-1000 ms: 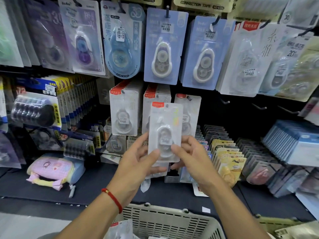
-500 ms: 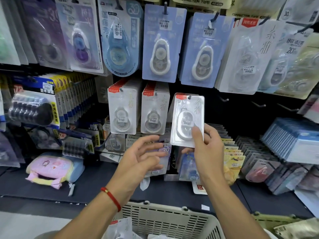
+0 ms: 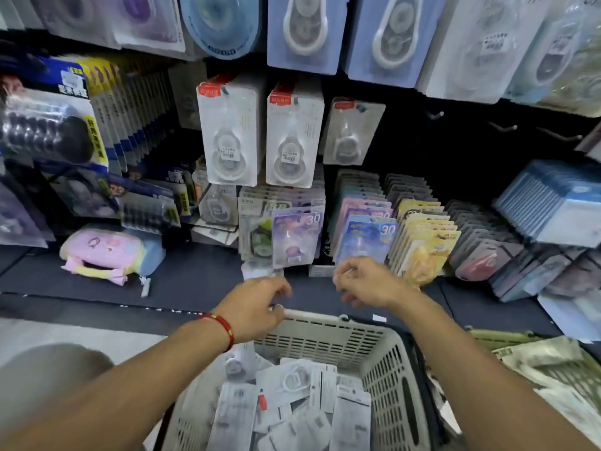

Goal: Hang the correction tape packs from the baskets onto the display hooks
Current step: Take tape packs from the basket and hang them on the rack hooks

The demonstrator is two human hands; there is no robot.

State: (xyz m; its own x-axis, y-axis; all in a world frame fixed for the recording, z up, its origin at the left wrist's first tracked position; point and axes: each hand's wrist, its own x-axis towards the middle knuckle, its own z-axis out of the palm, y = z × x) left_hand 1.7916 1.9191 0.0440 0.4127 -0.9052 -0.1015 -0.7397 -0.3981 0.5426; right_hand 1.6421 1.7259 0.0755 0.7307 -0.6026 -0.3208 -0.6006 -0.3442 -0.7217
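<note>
A white correction tape pack point(image 3: 353, 131) with a red top hangs alone on a hook, right of two fuller rows of the same packs point(image 3: 229, 131). A beige basket point(image 3: 383, 362) below holds several loose packs point(image 3: 292, 402). My left hand point(image 3: 257, 304), red cord at the wrist, hovers over the basket's far rim with loosely curled fingers and holds nothing. My right hand point(image 3: 364, 281) hangs just above and beyond the rim, fingers loosely curled, also holding nothing. Both hands are motion-blurred.
Bare hooks point(image 3: 502, 126) stick out of the dark panel right of the hung pack. Colourful packs stand in racks point(image 3: 419, 236) on the dark shelf behind my hands. A pink pouch point(image 3: 104, 252) lies at the left. A second, greenish basket point(image 3: 520, 336) sits at the right.
My right hand let go of the pack, which now hangs on the hook. Both hands dropped toward the basket, and the view tilted downward.
</note>
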